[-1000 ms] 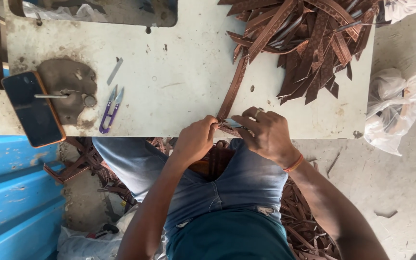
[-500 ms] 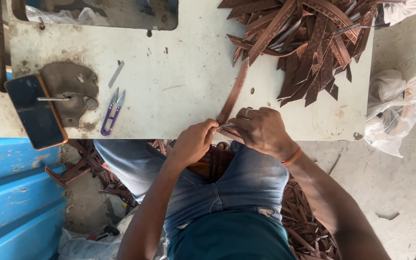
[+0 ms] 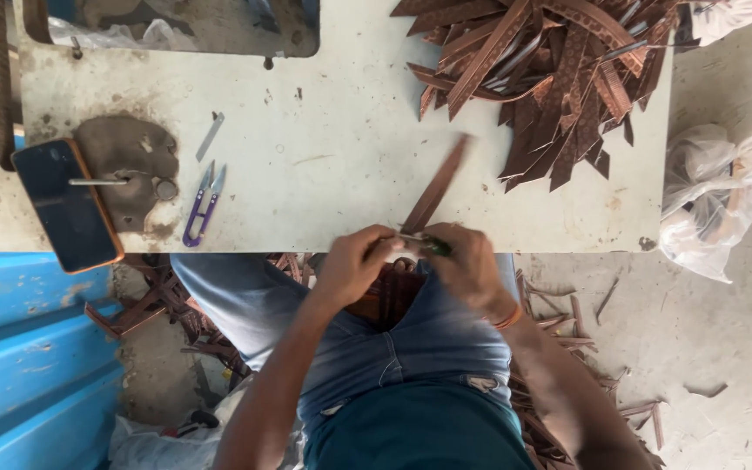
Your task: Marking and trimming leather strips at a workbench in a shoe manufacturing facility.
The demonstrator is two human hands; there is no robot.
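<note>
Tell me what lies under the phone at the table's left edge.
The phone rests on the pale table, its near end overhanging the edge above a blue panel. Anything between phone and tabletop is covered.

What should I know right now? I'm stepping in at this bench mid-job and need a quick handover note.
Left hand and right hand meet at the near table edge, both gripping the lower end of one brown strip that slants up across the table. The right hand also holds a small dark tool, unclear which. Brown strip pile lies top right; purple snips and phone sit to the left. More strips lie in the lap and on the floor. The pile is unworked.
</note>
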